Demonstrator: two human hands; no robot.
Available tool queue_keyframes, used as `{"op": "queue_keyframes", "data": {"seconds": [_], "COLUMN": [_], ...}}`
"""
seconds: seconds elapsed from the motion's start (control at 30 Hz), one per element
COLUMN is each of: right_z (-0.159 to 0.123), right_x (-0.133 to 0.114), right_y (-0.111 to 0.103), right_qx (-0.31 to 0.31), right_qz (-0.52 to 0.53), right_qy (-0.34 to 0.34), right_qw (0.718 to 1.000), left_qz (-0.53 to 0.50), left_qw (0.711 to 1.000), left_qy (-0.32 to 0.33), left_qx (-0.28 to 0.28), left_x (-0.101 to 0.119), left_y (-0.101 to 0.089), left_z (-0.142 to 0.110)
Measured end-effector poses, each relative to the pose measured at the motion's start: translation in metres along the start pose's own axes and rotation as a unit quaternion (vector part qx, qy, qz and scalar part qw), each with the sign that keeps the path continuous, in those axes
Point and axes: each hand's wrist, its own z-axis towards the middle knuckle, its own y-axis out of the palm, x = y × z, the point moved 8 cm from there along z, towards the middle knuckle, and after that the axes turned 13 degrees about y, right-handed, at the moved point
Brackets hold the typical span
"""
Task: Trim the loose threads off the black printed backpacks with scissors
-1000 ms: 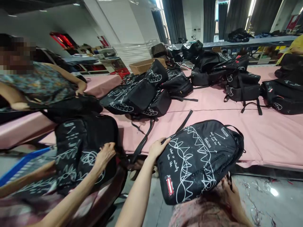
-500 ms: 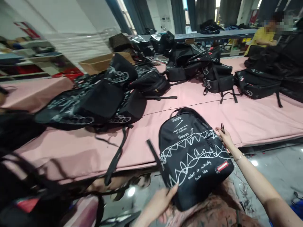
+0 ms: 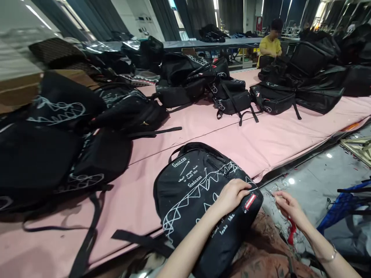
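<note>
The black printed backpack [image 3: 185, 199] could slip nearward if the half-curled left hand [image 3: 234, 195], its hold unclear, presses weakly while the right hand [image 3: 290, 206] clasps red-handled snips [image 3: 291, 232].

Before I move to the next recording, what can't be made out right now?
All in the head view:
Some of the bag's lettering: covered by the left forearm.
The bag's lowest corner: cut off by the bottom edge.
What, if anything, the right hand holds: too small and blurred.
What the red thing below it is: blurred.
The carton's left end: cut off by the left edge.
</note>
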Motion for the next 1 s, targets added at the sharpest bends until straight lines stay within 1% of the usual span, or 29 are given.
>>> {"op": "queue_keyframes", "data": {"seconds": [0.07,0.17,0.3,0.43,0.53,0.63,0.73,0.8,0.87,0.93,1.0], "right_z": [-0.016,-0.03,-0.04,-0.043,-0.042,-0.039,-0.036,-0.034,-0.031,-0.028,-0.023], "right_x": [0.01,0.011,-0.005,-0.028,-0.041,-0.047,-0.049,-0.048,-0.045,-0.039,-0.023], "right_y": [0.005,0.013,0.026,0.038,0.042,0.046,0.046,0.045,0.041,0.035,0.031], "right_qx": [0.0,0.039,0.076,0.085,0.093,0.079,0.061,0.056,0.057,0.067,0.038], "right_qz": [-0.008,-0.034,-0.1,-0.168,-0.182,-0.18,-0.175,-0.166,-0.143,-0.089,0.005], "right_qy": [0.013,0.002,-0.016,-0.058,-0.094,-0.12,-0.132,-0.139,-0.142,-0.124,-0.054], "right_qw": [1.0,0.999,0.992,0.98,0.974,0.973,0.974,0.975,0.978,0.986,0.998], "left_qz": [0.008,0.009,0.008,-0.001,-0.007,-0.01,-0.011,-0.011,-0.004,0.013,0.034], "left_qw": [0.999,0.999,0.999,0.999,1.0,1.0,0.999,0.999,0.997,0.993,0.988], "left_qy": [0.016,0.007,-0.018,-0.031,-0.027,-0.021,-0.02,-0.025,-0.039,-0.06,-0.069], "left_qx": [-0.032,-0.05,-0.031,-0.011,0.001,0.012,0.027,0.043,0.071,0.104,0.132], "left_x": [-0.002,-0.008,-0.017,-0.02,-0.018,-0.015,-0.014,-0.016,-0.021,-0.028,-0.032], "left_y": [0.012,0.024,0.028,0.03,0.029,0.028,0.029,0.028,0.022,0.011,-0.004], "left_z": [0.019,0.031,0.028,0.022,0.021,0.02,0.02,0.019,0.018,0.014,0.004]}}
